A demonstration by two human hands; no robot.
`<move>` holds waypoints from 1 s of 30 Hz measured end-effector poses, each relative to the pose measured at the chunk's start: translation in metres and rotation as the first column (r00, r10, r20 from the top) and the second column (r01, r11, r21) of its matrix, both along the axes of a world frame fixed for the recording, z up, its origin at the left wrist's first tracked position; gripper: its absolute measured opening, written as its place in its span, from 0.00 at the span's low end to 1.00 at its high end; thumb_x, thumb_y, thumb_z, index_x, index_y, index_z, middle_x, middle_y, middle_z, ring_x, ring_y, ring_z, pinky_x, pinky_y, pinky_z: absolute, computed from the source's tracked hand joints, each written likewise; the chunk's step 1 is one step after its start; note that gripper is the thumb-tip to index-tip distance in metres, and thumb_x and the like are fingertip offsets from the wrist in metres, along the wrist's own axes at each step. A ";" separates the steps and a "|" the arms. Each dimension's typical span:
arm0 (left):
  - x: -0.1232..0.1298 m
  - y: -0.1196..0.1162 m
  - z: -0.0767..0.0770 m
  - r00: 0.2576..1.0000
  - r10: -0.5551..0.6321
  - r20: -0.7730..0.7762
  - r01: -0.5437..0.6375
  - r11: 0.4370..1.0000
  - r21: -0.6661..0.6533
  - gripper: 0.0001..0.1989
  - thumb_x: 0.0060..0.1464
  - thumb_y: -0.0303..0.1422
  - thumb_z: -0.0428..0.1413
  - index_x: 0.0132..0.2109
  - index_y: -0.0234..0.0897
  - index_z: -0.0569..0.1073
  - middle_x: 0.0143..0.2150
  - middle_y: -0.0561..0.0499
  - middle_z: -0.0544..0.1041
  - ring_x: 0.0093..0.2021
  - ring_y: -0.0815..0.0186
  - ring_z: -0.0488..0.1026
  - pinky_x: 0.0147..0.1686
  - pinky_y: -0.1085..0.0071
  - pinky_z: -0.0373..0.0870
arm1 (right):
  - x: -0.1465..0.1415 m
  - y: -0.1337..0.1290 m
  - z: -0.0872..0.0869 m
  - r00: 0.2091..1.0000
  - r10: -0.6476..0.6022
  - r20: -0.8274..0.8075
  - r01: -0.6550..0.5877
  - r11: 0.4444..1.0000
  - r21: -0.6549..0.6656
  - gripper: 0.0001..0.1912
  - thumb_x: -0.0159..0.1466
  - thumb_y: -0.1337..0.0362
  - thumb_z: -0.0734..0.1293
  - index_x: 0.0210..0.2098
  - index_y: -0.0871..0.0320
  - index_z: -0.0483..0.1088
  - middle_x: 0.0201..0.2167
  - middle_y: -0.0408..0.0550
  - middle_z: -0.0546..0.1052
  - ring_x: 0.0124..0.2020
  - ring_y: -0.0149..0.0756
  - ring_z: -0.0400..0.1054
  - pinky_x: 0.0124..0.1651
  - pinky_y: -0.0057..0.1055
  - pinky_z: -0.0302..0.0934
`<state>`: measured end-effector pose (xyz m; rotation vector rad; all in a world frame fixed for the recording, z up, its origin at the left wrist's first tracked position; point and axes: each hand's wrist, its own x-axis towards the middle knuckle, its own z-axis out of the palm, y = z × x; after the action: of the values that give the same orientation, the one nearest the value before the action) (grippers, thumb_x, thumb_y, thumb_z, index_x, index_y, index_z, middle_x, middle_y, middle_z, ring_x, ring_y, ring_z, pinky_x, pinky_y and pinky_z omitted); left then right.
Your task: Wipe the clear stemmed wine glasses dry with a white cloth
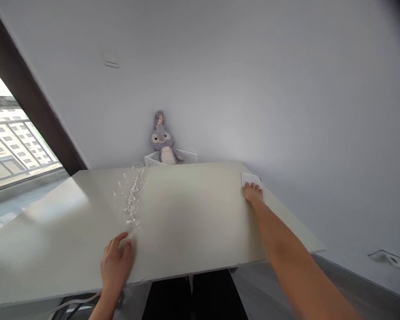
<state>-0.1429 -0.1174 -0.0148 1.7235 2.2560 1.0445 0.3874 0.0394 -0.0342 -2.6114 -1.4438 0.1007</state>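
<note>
Far out near the table's right edge, my right hand (253,194) presses on a folded white cloth (250,178), fingers over its top and thumb by its left side. My left hand (116,263) rests near the front of the pale table (186,218), its thumb and forefinger apart and nothing between them. Just beyond its fingertips, a line of clear glasses (133,200) runs away from me toward the back edge. Their outlines overlap, so their exact shape is hard to make out.
Behind the table, a grey plush toy (163,141) sits in a white perforated basket (187,157) against the wall (253,89). A window with a railing (16,138) lies to the left. Cables (76,301) hang below the front edge at left.
</note>
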 end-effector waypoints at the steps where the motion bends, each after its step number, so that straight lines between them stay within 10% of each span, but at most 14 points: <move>1: 0.001 0.000 0.001 1.000 -0.002 0.018 0.002 1.000 -0.008 0.15 0.53 0.40 0.43 0.45 0.42 0.65 0.44 0.48 0.69 0.45 0.60 0.67 0.42 0.66 0.62 | -0.010 -0.001 0.000 1.000 0.006 0.000 -0.006 1.000 0.004 0.27 0.63 0.57 0.44 0.60 0.60 0.48 0.61 0.60 0.46 0.61 0.53 0.39 0.56 0.49 0.35; 11: 0.000 0.004 -0.001 0.993 -0.023 0.113 0.025 1.000 -0.015 0.14 0.52 0.40 0.45 0.43 0.42 0.67 0.42 0.49 0.71 0.41 0.63 0.69 0.39 0.69 0.62 | -0.155 0.031 0.008 0.963 0.260 -0.068 -0.261 0.965 -0.017 0.28 0.63 0.58 0.45 0.61 0.64 0.45 0.62 0.62 0.42 0.62 0.53 0.34 0.57 0.52 0.29; 21: -0.001 0.004 0.002 0.994 -0.014 0.106 0.017 1.000 -0.024 0.12 0.52 0.39 0.46 0.41 0.41 0.68 0.40 0.50 0.73 0.36 0.65 0.70 0.34 0.71 0.63 | -0.313 0.022 0.024 0.793 0.598 -0.118 -0.599 0.800 0.033 0.28 0.64 0.56 0.44 0.61 0.61 0.45 0.63 0.57 0.41 0.62 0.49 0.32 0.58 0.50 0.26; 26: -0.003 0.005 -0.001 0.992 0.005 0.126 0.000 0.999 -0.039 0.12 0.51 0.40 0.46 0.40 0.42 0.68 0.38 0.51 0.74 0.36 0.65 0.71 0.32 0.71 0.62 | -0.323 -0.011 0.017 0.640 0.761 -0.105 -0.756 0.648 0.089 0.27 0.63 0.52 0.46 0.60 0.54 0.48 0.63 0.49 0.43 0.63 0.44 0.33 0.60 0.44 0.29; 30: -0.003 0.006 0.001 0.991 0.011 0.135 -0.003 0.998 -0.055 0.12 0.51 0.40 0.46 0.40 0.42 0.69 0.38 0.51 0.74 0.36 0.64 0.71 0.31 0.71 0.61 | -0.276 -0.037 0.012 0.452 0.888 -0.084 -0.884 0.458 0.089 0.28 0.63 0.51 0.45 0.60 0.53 0.48 0.63 0.47 0.44 0.63 0.43 0.35 0.60 0.43 0.32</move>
<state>-0.1456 -0.1118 -0.0143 1.5745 2.1882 1.0569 0.1115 0.0026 -0.0218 -1.4522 -2.5558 0.3356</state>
